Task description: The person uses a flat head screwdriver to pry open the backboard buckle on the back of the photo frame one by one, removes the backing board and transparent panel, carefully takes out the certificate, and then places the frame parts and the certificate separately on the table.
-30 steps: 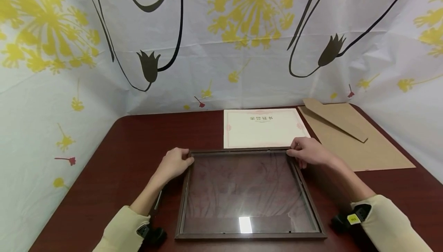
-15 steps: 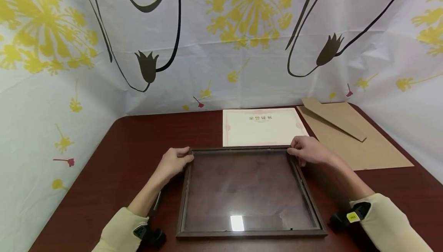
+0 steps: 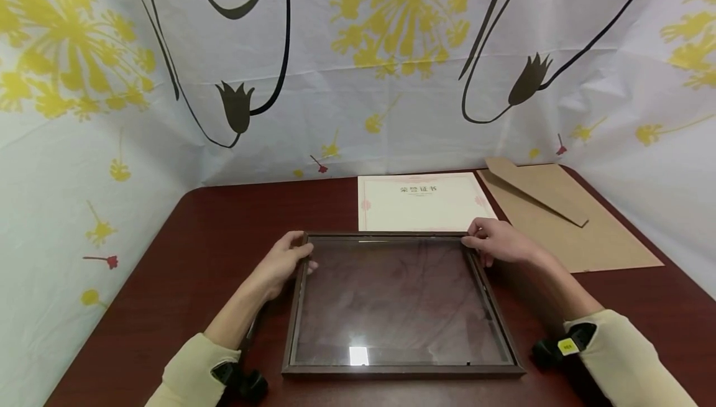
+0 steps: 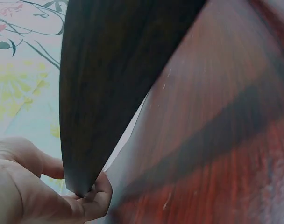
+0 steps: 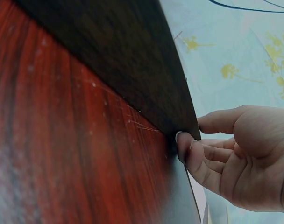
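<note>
A dark brown picture frame [image 3: 403, 371] with a clear pane [image 3: 391, 307] stands in the middle of the head view, over the table's front part. My left hand [image 3: 281, 264] grips its far left corner, with fingertips showing through the pane. The far right corner is held by my right hand [image 3: 500, 240], thumb on top. In the left wrist view, thumb and curled fingers pinch the frame's side [image 4: 109, 84], which casts a shadow on the tabletop. The right wrist view shows fingers under the frame's corner [image 5: 165, 102], close to the table.
Behind the frame lies a cream certificate [image 3: 425, 208], partly covered by it. A brown backing board [image 3: 615, 245] with a raised stand flap [image 3: 531, 189] lies at the right. Under the left forearm is a thin dark object [image 3: 252, 329]. A patterned curtain [image 3: 335, 115] surrounds the reddish-brown table [image 3: 168, 283].
The window-like glare on the pane has slid left, and the frame sits slightly higher in view. My left fingers have moved further under the corner. Both hands stay at their corners.
</note>
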`<state>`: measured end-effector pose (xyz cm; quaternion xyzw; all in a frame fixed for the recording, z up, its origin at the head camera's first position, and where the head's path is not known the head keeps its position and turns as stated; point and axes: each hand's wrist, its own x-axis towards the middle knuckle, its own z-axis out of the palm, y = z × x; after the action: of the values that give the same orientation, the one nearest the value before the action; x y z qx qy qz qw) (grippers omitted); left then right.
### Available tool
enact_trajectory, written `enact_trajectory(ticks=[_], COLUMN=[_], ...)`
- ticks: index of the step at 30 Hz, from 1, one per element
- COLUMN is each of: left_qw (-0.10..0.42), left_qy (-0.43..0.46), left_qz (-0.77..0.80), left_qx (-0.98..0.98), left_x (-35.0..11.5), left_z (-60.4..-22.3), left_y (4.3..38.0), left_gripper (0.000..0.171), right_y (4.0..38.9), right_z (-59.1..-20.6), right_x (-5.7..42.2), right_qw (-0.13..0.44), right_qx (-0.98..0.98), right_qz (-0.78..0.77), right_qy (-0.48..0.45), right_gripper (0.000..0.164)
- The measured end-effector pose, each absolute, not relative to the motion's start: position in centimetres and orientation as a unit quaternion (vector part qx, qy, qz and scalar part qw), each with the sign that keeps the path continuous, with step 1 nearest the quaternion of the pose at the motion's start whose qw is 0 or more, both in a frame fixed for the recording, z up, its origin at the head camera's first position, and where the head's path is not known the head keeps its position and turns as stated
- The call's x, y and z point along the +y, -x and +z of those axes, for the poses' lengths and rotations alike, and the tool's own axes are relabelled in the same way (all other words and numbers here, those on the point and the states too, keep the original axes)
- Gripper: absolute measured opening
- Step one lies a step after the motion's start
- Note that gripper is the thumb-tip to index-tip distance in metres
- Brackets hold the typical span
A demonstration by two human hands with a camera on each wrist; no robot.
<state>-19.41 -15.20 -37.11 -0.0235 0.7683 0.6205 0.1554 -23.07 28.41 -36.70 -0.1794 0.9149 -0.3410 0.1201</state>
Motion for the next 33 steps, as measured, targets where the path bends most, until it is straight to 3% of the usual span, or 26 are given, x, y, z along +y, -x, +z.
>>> enact_trajectory(ticks=[17, 33], left_qw=[0.141, 0.139], left_qy=[0.085, 0.076], left_qz=[0.713, 0.711], left_qx=[0.682, 0.685], left_x=[-14.62, -14.36], left_z=[-37.03, -37.41], left_y=[19.4, 19.83], left_gripper=[0.048, 0.057], right_y=[23.18, 23.06], right_z=[-36.77, -36.72], right_x=[28.36, 28.21], right_qw=[0.13, 0.125], right_qx=[0.907, 0.91], right_qz=[-0.359, -0.355], right_qy=[0.178, 0.173], right_gripper=[0.019, 0.02])
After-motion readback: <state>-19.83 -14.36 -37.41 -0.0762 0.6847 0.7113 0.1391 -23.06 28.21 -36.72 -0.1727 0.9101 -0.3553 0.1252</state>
